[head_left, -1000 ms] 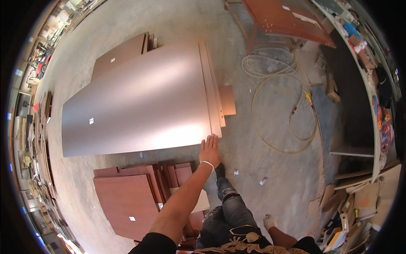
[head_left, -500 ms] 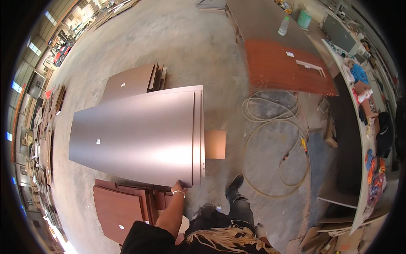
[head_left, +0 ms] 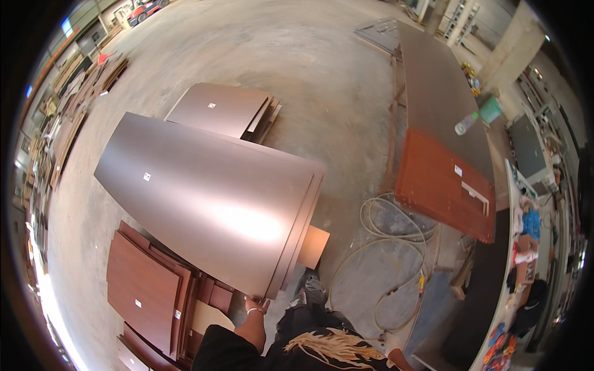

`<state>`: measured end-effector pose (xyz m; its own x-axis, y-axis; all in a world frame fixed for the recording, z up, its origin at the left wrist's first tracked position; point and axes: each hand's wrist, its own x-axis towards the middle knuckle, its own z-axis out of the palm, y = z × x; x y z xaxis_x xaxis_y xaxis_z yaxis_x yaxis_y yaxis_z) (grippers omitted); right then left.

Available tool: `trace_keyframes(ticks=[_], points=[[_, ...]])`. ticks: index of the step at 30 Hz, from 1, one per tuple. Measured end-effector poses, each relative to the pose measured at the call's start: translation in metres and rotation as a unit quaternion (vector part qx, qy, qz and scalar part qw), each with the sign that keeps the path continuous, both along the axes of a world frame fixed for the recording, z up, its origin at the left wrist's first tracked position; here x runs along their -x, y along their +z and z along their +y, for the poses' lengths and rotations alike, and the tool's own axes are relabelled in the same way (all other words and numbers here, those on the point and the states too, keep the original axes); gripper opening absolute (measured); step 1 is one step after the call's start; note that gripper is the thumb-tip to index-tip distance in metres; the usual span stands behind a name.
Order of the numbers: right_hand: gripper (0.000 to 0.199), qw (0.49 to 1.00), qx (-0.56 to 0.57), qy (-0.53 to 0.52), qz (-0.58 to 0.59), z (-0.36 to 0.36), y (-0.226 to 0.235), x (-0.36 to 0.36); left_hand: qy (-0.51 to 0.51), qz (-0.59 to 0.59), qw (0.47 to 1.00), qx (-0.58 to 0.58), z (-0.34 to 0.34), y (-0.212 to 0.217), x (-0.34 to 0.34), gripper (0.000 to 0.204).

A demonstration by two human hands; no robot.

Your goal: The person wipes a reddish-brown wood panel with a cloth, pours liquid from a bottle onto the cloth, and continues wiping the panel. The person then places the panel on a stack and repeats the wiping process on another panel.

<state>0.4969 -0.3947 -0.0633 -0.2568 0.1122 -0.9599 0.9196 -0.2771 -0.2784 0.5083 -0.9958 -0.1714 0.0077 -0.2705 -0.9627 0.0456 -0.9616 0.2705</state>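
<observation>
A large brown metallic door panel, with a small white label, lies on top of a stack whose layered edges show on the right. My left hand is at the stack's near corner, its fingers against the lower edge and partly hidden by it. A pale band circles that wrist. My right hand hangs low at my right side, away from the stack. It is small and unclear, and its fingers do not show well. From under the stack's right side a tan board juts out.
Reddish-brown panels lie stacked at the near left; another brown stack sits beyond. A coiled hose lies on the floor at right. A long table carries a red-brown panel and a plastic bottle. A cluttered bench lines the right.
My view has turned left, so the stacks appear tilted and the table sits further right. My left hand stays at the panel's near corner. My foot is now nearer the tan board.
</observation>
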Motion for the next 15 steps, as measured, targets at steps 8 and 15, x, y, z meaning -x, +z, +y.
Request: trace_keyframes(ticks=[8,15], points=[[0.036,0.962,-0.131,0.214,0.105,-0.067,0.058,0.198,-0.056,-0.119,0.99,-0.05,0.013,0.001,0.012,0.06],[0.043,0.949,-0.14,0.179,0.219,-0.114,0.089,0.297,-0.159,-0.183,0.959,-0.149,-0.003,0.015,0.029,0.073]])
